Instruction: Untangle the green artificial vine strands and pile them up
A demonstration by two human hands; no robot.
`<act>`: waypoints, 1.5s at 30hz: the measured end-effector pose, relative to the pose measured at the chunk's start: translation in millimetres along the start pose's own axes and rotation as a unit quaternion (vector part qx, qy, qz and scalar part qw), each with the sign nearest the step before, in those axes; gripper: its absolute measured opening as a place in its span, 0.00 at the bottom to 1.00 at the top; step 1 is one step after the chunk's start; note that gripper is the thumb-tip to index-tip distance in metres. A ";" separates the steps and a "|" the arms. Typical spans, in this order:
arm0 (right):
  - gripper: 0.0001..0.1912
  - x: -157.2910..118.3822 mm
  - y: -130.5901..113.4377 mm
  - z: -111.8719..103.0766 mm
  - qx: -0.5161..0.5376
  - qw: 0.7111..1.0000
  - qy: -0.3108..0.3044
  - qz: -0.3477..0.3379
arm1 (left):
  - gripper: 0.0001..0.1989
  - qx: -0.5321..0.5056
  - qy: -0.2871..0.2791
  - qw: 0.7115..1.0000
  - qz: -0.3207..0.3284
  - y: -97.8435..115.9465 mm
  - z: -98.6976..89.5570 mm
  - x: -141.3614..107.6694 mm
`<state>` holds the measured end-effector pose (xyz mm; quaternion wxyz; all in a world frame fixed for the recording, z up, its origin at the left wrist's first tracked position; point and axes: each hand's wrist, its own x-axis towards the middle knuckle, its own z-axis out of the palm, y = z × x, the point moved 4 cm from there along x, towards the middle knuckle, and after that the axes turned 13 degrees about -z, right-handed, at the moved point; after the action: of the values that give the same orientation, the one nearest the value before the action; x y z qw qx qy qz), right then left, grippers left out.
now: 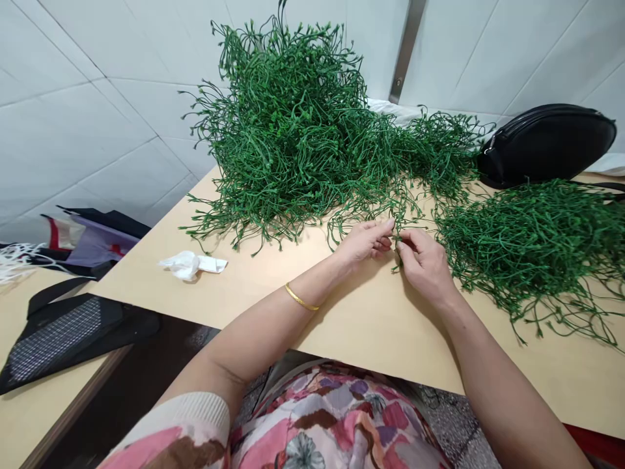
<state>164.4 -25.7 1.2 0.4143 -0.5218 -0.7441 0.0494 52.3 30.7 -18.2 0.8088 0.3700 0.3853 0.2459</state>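
Both of my hands meet above the tabletop in front of me. My left hand [366,242] is closed, thumb and fingers together, at a thin green plastic stem [397,240]. My right hand [426,262] pinches the same stem from the other side, and a short tip of it hangs below the fingers. Which part each hand grips is partly hidden. Just beyond the hands rises a large tangled heap of green artificial stems [293,130] with small bud-like tips. Beside my right hand lies a second, flatter pile of such stems [527,241].
A black zipped bag [551,143] stands at the back right against the tiled wall [73,130]. Crumpled white tissue [190,264] lies left on the wooden table [263,290]. Lower left, a black mesh item [63,335] and folded fabric [102,240] rest on another surface.
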 end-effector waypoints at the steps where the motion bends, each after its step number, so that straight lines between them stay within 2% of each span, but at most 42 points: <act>1: 0.06 0.5 -2.6 0.5 -0.005 1.000 -0.005 -0.014 | 0.16 -0.006 0.004 1.000 0.001 0.7 -0.6 0.7; 3: 0.06 0.9 -6.8 2.5 0.000 0.999 -0.027 -0.030 | 0.18 -0.003 -0.002 1.000 -0.002 1.9 -2.0 3.0; 6: 0.07 -0.1 -11.8 4.9 0.019 0.997 -0.066 -0.039 | 0.19 0.036 -0.041 0.998 -0.015 5.4 -5.6 5.6; 10: 0.08 -2.5 -16.6 4.4 0.026 0.994 -0.098 -0.042 | 0.18 0.106 -0.097 0.989 -0.031 17.9 -14.6 0.9; 13: 0.08 -3.1 -17.0 4.9 0.024 0.993 -0.110 -0.040 | 0.16 0.199 -0.130 0.971 -0.007 29.2 -19.2 -6.8; 16: 0.07 -2.0 -14.9 6.9 0.011 0.993 -0.101 -0.063 | 0.14 0.288 -0.102 0.951 0.047 34.4 -20.8 -10.5; 18: 0.07 -1.7 -11.6 8.8 0.010 0.994 -0.091 -0.063 | 0.13 0.299 -0.081 0.948 0.071 32.0 -18.6 -9.7; 23: 0.08 -3.4 -6.1 11.4 0.012 0.997 -0.078 -0.011 | 0.13 0.254 -0.068 0.963 0.065 14.7 -7.9 -3.0; 29: 0.10 -2.2 -6.1 10.1 -0.040 0.996 -0.085 0.005 | 0.15 0.170 0.006 0.983 0.075 4.3 -4.7 3.9; 32: 0.11 0.2 -9.0 8.3 -0.104 0.990 -0.090 -0.036 | 0.16 0.122 0.042 0.988 0.090 0.7 -3.0 8.8; 35: 0.09 1.0 -22.2 9.9 -0.198 0.967 -0.109 -0.117 | 0.15 0.067 0.083 0.990 0.087 0.2 -3.9 13.5; 38: 0.09 -1.1 -40.4 14.1 -0.202 0.953 -0.120 -0.192 | 0.13 0.004 0.109 0.993 0.055 2.9 -9.3 15.3; 39: 0.09 -1.5 -44.5 13.2 -0.181 0.958 -0.103 -0.199 | 0.13 -0.007 0.107 0.993 0.043 4.2 -11.1 15.0; 41: 0.09 -1.3 -46.4 5.8 -0.123 0.977 -0.026 -0.173 | 0.12 -0.016 0.092 0.995 0.023 6.6 -13.7 12.9; 43: 0.08 -1.2 -38.4 -6.0 -0.069 0.989 0.079 -0.106 | 0.10 -0.024 0.073 0.997 0.013 8.1 -14.8 9.6; 45: 0.07 -1.9 -23.5 -15.2 -0.002 0.988 0.156 -0.017 | 0.09 -0.030 0.061 0.998 0.013 8.8 -14.4 6.3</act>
<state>157.6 -43.4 21.9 0.5248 -0.5117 -0.6789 -0.0413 43.4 46.3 -20.2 0.7916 0.3344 0.4215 0.2897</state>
